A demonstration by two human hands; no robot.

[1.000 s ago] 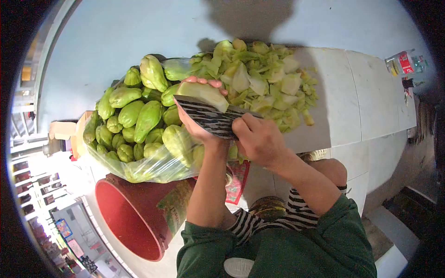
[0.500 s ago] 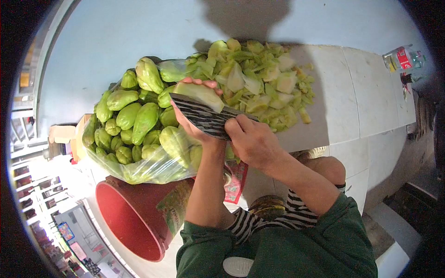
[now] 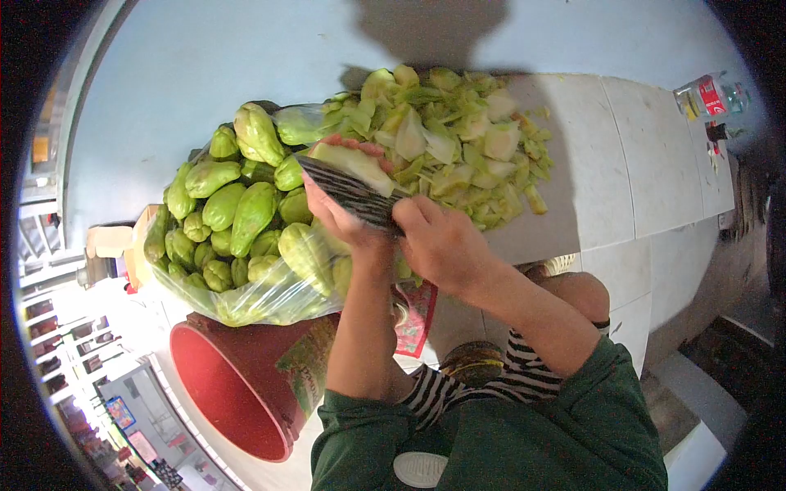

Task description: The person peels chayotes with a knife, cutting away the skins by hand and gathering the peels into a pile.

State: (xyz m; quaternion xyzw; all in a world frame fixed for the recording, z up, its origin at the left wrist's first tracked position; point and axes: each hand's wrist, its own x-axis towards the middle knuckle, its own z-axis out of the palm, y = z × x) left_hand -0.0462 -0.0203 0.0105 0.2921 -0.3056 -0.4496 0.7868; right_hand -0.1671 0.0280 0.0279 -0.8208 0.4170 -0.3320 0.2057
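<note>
My left hand is wrapped round a peeled, pale green chayote, with its fingertips showing along the far side. In my right hand is a wide knife with a dark, striped blade, which lies against the near side of the chayote. The handle is hidden in my closed fingers. Left of my hands, a clear plastic bag holds several unpeeled green chayotes. Beyond and right of my hands lies a heap of pale pieces and peelings.
The heap rests on a white tiled ledge along a pale blue wall. A plastic bottle with a red label lies at the far right. Below the bag, a large red bucket lies on its side.
Both hands have shifted slightly left with the chayote and knife. The knife has changed its angle a little against the chayote, and the whole view has moved slightly.
</note>
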